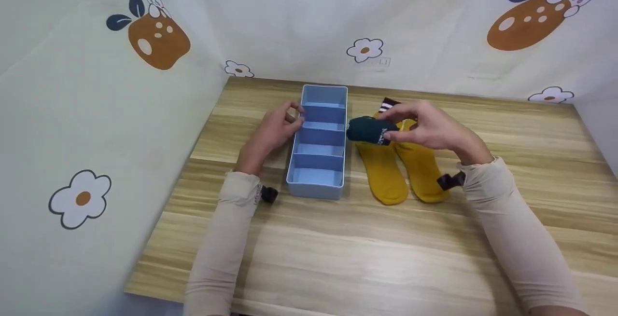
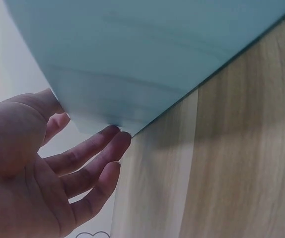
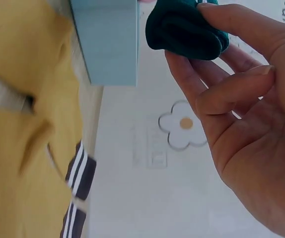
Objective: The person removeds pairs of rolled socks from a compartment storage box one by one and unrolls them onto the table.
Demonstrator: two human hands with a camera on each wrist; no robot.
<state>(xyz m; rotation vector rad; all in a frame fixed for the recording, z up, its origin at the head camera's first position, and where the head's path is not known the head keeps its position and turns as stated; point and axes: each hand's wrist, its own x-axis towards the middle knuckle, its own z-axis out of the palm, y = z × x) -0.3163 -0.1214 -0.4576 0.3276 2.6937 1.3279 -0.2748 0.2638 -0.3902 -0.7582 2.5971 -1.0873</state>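
Observation:
A rolled dark green sock (image 1: 368, 130) with white lettering is pinched between the thumb and fingers of my right hand (image 1: 429, 125). It hangs close by the right wall of a light blue divided box (image 1: 316, 191). In the right wrist view, the folded end of the green sock (image 3: 184, 34) faces the camera. My left hand (image 1: 275, 130) holds the box's left rim; in the left wrist view some fingertips (image 2: 113, 130) lie against its outer wall. Several compartments run in a row along the box, with bare bottoms showing.
A pair of mustard yellow socks (image 1: 384, 176) with dark, white-striped cuffs (image 1: 388, 104) lies flat to the right of the box, partly under my right hand. The wooden table (image 1: 338, 248) meets patterned cloth walls (image 1: 299, 26) at the back and left.

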